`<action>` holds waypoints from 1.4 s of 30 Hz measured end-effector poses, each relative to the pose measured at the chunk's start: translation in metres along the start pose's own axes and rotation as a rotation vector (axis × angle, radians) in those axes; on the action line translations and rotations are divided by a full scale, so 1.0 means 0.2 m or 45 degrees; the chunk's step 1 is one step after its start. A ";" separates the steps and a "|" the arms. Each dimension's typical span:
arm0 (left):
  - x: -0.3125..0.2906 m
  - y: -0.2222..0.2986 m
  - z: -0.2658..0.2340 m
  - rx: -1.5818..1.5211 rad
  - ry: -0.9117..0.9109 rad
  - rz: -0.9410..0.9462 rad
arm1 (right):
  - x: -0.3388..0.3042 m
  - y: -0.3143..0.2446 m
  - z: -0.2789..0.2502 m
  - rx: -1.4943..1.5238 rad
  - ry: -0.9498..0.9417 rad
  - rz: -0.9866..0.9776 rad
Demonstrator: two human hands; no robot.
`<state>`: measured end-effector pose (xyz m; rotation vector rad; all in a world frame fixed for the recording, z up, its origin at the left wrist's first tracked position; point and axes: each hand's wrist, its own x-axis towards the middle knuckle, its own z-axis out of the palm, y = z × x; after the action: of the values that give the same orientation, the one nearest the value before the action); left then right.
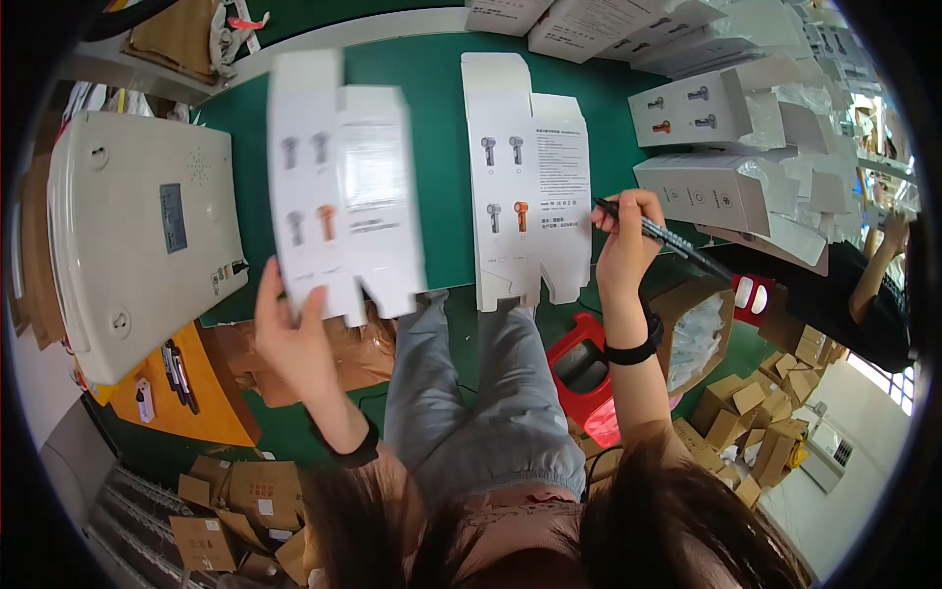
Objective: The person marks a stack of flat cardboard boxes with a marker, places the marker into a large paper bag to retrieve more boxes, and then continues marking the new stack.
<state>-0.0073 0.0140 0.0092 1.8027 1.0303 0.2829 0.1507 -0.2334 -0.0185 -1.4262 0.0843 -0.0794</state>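
My left hand (294, 329) pinches the lower edge of a flattened white carton (378, 211), its thumb on the printed face. That carton is blurred by motion over the left part of the green table (437, 147). A second flattened white carton (510, 177) lies on the table to its right, printed with small pictures of handheld devices, one of them orange, and lines of text. Beside this carton's right edge, my right hand (630, 236) grips a black marker pen (685, 249). The pen slants down to the right, one end close to the carton's edge.
White cartons (702, 108) with open flaps crowd the right side and far edge. A cream-coloured machine (147, 236) stands at left, above pens (179, 375) on an orange surface. Below are a red stool (581, 358) and brown boxes (260, 491). Another person's arm (873, 275) shows at far right.
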 end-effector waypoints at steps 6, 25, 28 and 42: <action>-0.11 0.15 0.22 0.759 0.249 0.732 | 0.07 0.03 0.13 -0.428 -0.384 0.154; -0.21 0.03 0.66 0.378 -0.337 0.629 | 0.13 0.20 0.24 -0.726 -0.337 -0.085; -0.22 0.03 0.66 0.378 -0.337 0.617 | 0.13 0.19 0.24 -0.739 -0.331 -0.101; -0.22 0.00 0.68 0.338 -0.308 0.604 | -0.18 0.08 0.08 -0.832 -0.662 -0.114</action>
<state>0.0475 -0.1065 -0.0438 2.2509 0.4764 0.2121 0.1172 -0.2108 -0.0307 -2.0582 -0.4180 0.2703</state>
